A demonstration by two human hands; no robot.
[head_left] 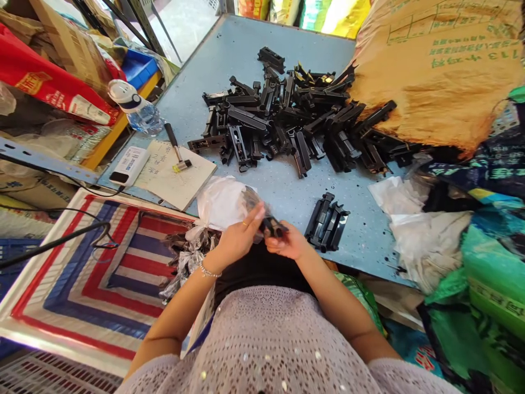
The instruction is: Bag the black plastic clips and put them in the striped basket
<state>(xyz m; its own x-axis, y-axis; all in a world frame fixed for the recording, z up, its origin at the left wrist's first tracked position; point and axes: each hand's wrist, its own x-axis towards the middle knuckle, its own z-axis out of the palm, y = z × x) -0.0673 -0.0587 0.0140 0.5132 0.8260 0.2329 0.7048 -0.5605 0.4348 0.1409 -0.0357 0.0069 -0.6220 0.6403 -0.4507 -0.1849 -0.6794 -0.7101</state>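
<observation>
My left hand (241, 235), with a ring and a beaded bracelet, closes around a clear plastic bag (251, 201) near the table's front edge. Black plastic parts (274, 225) stick out of the bag's near end, and my right hand (289, 242) grips them there. Motion blurs the bag, so how far the parts sit inside is hard to see. Just beyond the left hand lies a pile of white plastic bags (219, 201). To the right of my right hand, several long black parts (327, 221) lie side by side on the blue table (283, 183).
A large heap of black parts (283, 109) covers the table's middle, beside an orange-brown sack (435, 65). At left are a notepad (172, 178), a hammer (177, 148), a white power bank (129, 165) and a bottle (139, 109). A striped-lined crate (82, 262) holds filled bags.
</observation>
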